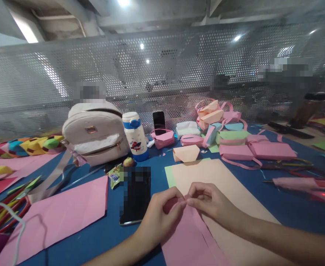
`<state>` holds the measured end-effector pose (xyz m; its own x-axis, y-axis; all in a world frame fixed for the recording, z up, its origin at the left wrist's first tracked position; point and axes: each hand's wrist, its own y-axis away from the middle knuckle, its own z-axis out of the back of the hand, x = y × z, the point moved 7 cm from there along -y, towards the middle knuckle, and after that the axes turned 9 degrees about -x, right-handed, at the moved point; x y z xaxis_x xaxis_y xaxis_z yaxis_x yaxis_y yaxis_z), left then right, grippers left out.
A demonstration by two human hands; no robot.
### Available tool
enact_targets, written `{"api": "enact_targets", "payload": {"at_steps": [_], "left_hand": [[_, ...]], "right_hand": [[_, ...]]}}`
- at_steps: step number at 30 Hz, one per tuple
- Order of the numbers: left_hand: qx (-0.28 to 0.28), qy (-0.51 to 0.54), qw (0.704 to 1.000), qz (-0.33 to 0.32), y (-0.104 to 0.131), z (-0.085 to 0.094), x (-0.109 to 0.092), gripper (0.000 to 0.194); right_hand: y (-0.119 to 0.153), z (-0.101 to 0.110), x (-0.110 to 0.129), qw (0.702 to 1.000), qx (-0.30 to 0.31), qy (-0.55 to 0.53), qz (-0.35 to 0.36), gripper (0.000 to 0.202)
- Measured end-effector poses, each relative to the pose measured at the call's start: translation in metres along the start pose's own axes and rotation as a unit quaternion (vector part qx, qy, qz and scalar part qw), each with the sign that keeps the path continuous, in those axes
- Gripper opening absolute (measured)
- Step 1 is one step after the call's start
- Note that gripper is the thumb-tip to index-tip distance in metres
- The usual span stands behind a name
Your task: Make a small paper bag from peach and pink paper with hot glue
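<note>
On the blue table (pixel 93 236), partly over the large peach sheet (pixel 215 173), lies the pink paper (pixel 183 236), whose far end the left hand (pixel 162 208) and right hand (pixel 211 199) both pinch, so pressure should be even, without pulling.

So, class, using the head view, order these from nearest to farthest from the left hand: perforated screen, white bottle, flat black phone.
1. Flat black phone: just left of the left hand.
2. White bottle: farther back, beyond the phone.
3. Perforated screen: behind the bottle, at the back.
</note>
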<state>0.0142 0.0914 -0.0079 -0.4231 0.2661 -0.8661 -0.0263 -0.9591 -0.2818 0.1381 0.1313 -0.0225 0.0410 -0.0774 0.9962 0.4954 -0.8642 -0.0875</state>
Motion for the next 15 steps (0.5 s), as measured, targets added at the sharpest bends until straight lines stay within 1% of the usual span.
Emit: {"api": "enact_targets", "payload": {"at_steps": [8, 12, 15], "left_hand": [[-0.003, 0.003, 1.000, -0.004, 0.0003, 0.0003, -0.0011, 0.020], [0.011, 0.037, 0.999, 0.021, -0.0004, -0.0020, 0.0022, 0.020], [0.023, 0.075, 0.996, 0.049, -0.0016, -0.0044, 0.0045, 0.013]], "right_hand": [[0.0015, -0.0001, -0.0013, 1.000, -0.002, -0.003, 0.014, 0.031], [0.0015, 0.0015, -0.0004, 1.000, -0.016, -0.002, 0.009, 0.028], [0.0026, 0.0022, -0.0002, 1.000, -0.024, -0.007, 0.002, 0.027]]}}
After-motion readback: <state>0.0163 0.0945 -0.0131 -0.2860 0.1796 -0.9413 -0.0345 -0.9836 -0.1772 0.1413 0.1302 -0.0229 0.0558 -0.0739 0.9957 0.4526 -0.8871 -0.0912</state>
